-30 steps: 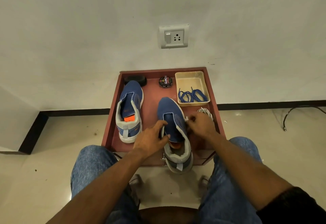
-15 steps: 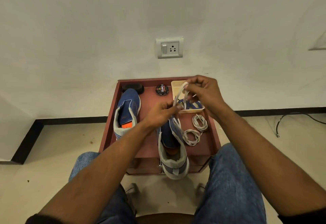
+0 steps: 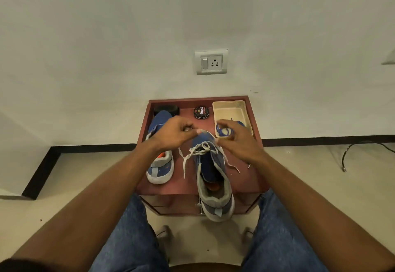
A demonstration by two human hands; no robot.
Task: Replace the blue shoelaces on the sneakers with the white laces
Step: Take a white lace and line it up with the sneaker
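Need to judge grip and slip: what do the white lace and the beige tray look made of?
White lace: flat woven fabric, matte; it drapes limp. Left hand pinches it. Beige tray: probably moulded plastic, dull; thin rim, rounded corners.

stand [image 3: 183,186] | two sneakers [image 3: 213,177] | polish tin [image 3: 201,112] | tray [image 3: 245,111] | brush [image 3: 166,109]

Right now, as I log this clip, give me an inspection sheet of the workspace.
Surface: red-brown table, low rim at back.
Job's things: near sneaker with white lace partly threaded, ends loose; far sneaker unlaced; blue laces in beige tray.
Clutter: polish tin, black object.
Grippers: left hand pinches the lace; right hand over the sneaker, grip unclear.
Cables: black cable on floor.
Surroundings: wall socket, jeans-clad knees.
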